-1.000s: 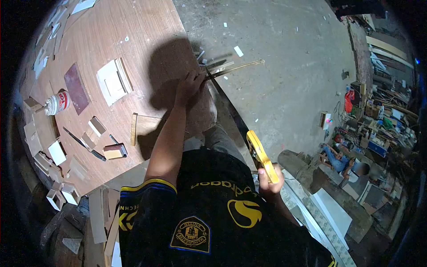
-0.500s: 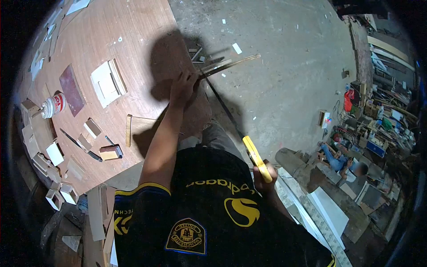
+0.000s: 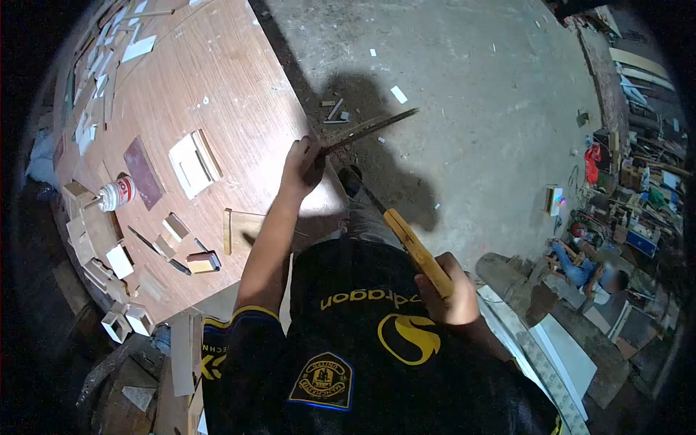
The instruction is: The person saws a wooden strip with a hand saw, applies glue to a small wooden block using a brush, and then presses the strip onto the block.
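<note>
My left hand [image 3: 303,167] is closed around a thin wooden strip [image 3: 377,125] at the table's edge, and the strip's far end juts out over the floor. In my right hand [image 3: 453,290] is a handsaw, gripped by its yellow handle [image 3: 413,246]. Its dark, narrow blade [image 3: 373,199] points up and left toward the strip, close to my left hand. Shadow makes it hard to tell whether the blade touches the wood.
The wooden table [image 3: 239,94] carries white pieces [image 3: 190,168], a maroon sheet [image 3: 143,172], a labelled can [image 3: 116,193] and small wooden blocks [image 3: 175,227]. Offcuts [image 3: 335,109] lie on the concrete floor. A person [image 3: 591,279] sits at the right near piled materials and white boards [image 3: 565,355].
The saw has moved forward, with its handle now nearer the strip and less blade showing on my side. My left hand keeps its hold on the strip. The whole view has shifted slightly.
</note>
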### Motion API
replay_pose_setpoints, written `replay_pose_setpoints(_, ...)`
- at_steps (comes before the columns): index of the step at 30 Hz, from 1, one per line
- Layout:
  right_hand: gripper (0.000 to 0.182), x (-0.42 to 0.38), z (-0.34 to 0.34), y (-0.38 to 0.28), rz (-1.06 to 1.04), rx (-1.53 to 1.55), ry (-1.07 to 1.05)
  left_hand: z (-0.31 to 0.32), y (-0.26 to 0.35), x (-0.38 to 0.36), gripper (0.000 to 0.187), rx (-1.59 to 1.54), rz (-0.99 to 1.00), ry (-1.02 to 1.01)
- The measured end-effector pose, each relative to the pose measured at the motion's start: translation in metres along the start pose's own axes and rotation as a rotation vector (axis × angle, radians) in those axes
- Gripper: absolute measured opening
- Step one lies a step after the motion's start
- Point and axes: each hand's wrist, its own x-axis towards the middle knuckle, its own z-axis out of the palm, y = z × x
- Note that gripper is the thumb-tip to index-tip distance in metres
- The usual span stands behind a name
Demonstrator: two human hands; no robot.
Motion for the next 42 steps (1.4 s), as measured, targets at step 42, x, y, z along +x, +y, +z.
replay_pose_setpoints(42,0.013,0.048,0.078,0.025,-0.162,0.261,0.451,-0.008,0.025,0.04,0.05,0.837,-0.059,-0.007)
